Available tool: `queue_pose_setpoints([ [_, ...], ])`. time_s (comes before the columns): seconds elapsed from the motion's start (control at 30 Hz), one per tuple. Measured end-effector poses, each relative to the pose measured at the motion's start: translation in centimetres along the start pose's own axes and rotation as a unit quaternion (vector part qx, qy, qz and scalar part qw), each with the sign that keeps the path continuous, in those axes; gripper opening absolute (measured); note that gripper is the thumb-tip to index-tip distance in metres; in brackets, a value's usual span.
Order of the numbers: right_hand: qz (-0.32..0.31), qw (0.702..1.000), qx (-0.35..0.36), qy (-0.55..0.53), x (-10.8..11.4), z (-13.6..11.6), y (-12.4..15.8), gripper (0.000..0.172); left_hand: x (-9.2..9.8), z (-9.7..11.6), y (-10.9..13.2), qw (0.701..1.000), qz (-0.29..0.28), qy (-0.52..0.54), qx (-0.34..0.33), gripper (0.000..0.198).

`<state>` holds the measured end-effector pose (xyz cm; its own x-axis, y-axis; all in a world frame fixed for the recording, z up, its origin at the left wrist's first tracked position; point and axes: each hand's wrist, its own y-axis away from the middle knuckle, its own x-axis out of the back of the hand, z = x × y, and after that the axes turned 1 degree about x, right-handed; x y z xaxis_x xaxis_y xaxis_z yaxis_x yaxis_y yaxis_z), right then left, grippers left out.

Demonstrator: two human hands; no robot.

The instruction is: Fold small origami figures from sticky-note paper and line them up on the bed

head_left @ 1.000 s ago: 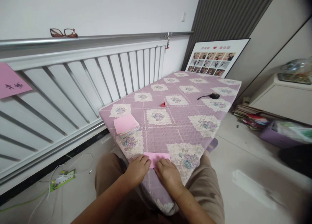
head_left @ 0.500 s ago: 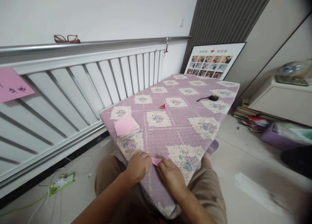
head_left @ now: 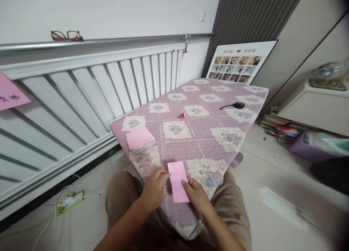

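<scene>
A pink paper folded to an oblong (head_left: 177,187) is held up over the near end of the table, with faint crease lines across it. My right hand (head_left: 195,194) grips its right edge, thumb on the face and fingers behind. At its left edge are the closed fingertips of my left hand (head_left: 155,187), pinched on or just touching the paper. Left of the hands lies a stack of square coloured paper (head_left: 140,138), pink on top. Farther along the cloth sits a small red folded paper piece (head_left: 181,115).
The table wears a purple floral cloth (head_left: 188,145). On it, right of centre, rests a black round object with a strap (head_left: 239,105). A white radiator (head_left: 122,83) borders the left side; glasses (head_left: 67,35) lie on its pipe. A power strip (head_left: 71,203) is on the floor.
The pink paper, earlier a narrow strip low between both hands, now shows as a taller oblong facing me. My right hand has shifted its grip to the right edge.
</scene>
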<state>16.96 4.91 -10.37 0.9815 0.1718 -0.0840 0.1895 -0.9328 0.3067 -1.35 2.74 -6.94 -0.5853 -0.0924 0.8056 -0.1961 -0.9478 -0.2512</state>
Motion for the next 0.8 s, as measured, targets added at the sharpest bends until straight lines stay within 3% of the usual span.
queue_pose_setpoints([
  [0.17,-0.021,1.0,-0.016,-0.008,-0.5,0.1,0.3,0.036,-2.7,1.1,2.0,0.994,-0.049,-0.095,0.008,0.035],
  [0.3,-0.049,0.993,-0.022,0.109,1.1,-0.3,0.4,0.035,-2.7,0.7,1.3,0.989,-0.097,-0.11,0.031,0.025],
  [0.37,-0.011,0.981,0.04,0.188,2.7,-0.3,0.4,0.031,-2.6,0.4,1.3,0.986,-0.122,-0.107,0.041,0.025],
  [0.47,0.048,0.915,0.215,0.339,4.3,-0.1,0.6,0.025,-2.7,0.0,1.7,0.983,-0.148,-0.097,0.051,0.027],
  [0.53,0.021,0.853,0.306,0.422,4.2,0.2,0.9,0.026,-2.9,0.0,2.0,0.984,-0.144,-0.085,0.054,0.027],
  [0.6,0.0,0.807,0.35,0.475,3.4,0.3,1.2,0.033,-3.1,0.1,2.2,0.987,-0.132,-0.072,0.056,0.029],
  [0.7,0.007,0.78,0.369,0.506,2.1,0.4,1.2,0.037,-3.1,0.2,2.4,0.989,-0.124,-0.062,0.054,0.03],
  [0.8,0.003,0.782,0.361,0.509,1.7,0.5,0.8,0.031,-3.1,0.1,2.7,0.991,-0.107,-0.054,0.054,0.029],
])
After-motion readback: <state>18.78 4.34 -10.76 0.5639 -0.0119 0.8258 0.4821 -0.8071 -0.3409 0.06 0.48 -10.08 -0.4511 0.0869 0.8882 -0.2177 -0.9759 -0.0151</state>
